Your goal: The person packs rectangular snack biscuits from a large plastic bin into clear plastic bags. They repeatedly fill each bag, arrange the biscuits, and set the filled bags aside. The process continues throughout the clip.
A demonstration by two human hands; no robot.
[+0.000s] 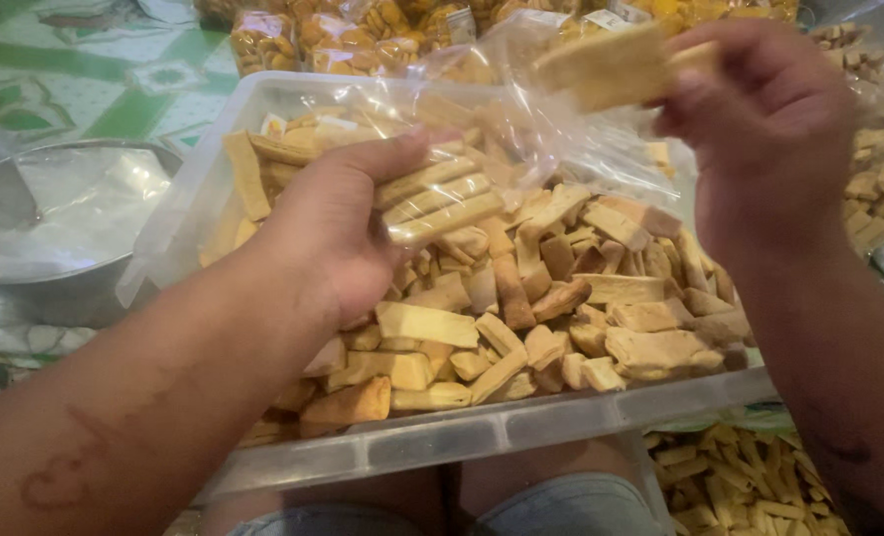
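Observation:
My left hand (pixel 338 233) grips a clear plastic bag (pixel 521 139) that holds several tan snack sticks, pressed between thumb and fingers over the tub. Up at the top right, my right hand (pixel 764 124) pinches a flat tan snack piece (pixel 606 67) at the bag's open mouth. Below both hands sits a clear plastic tub (pixel 482 432) piled with loose snack sticks (pixel 561 308).
A metal bowl (pixel 60 228) lined with plastic stands at the left on a green patterned cloth (pixel 85 79). Filled snack bags (pixel 363 35) lie along the back. More loose sticks (pixel 740 481) lie at the lower right, and another bagged heap (pixel 883 179) at the right.

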